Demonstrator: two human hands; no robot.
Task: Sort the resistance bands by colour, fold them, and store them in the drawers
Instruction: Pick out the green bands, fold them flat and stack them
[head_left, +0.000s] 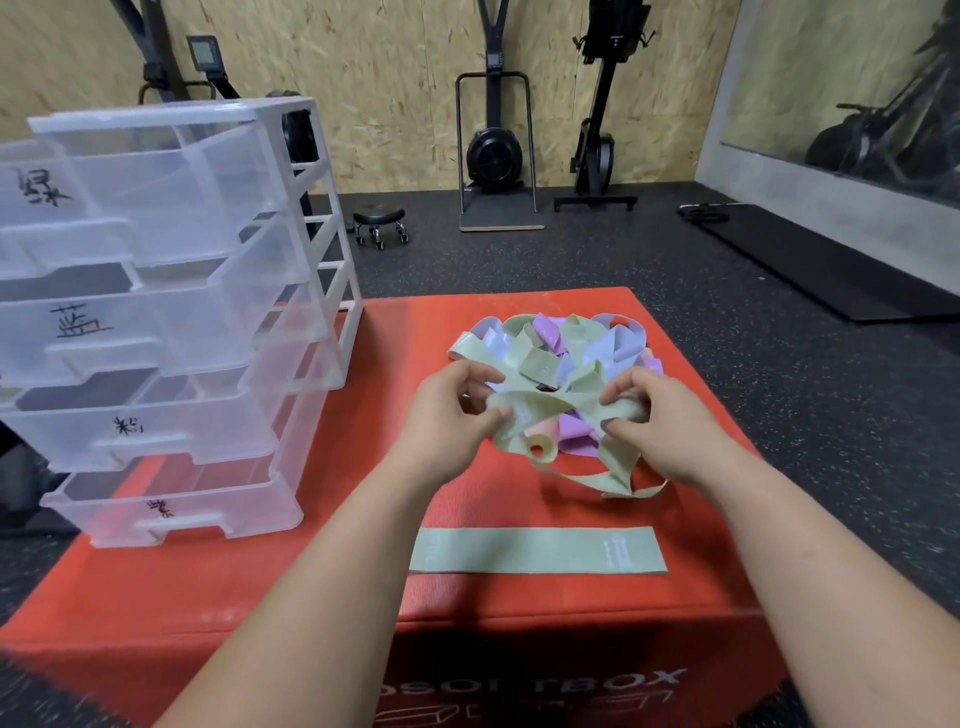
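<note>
A tangled pile of resistance bands (576, 343) in green, lilac, pale blue and pink lies on the red soft box (395, 332). Above its near edge, my left hand (452, 410) and my right hand (654, 415) each pinch an end of one twisted green band (545, 408). More green loops hang below it down to the box top. One green band (537, 550) lies flat and straight near the box's front edge. A clear plastic drawer unit (171, 312) stands at the left with several labelled drawers pulled partly out.
The red box sits on a dark rubber gym floor (519, 254). A small black wheeled stool (379, 223), exercise machines (496, 150) and a chipboard wall stand behind. A black mat (810, 260) lies at the far right.
</note>
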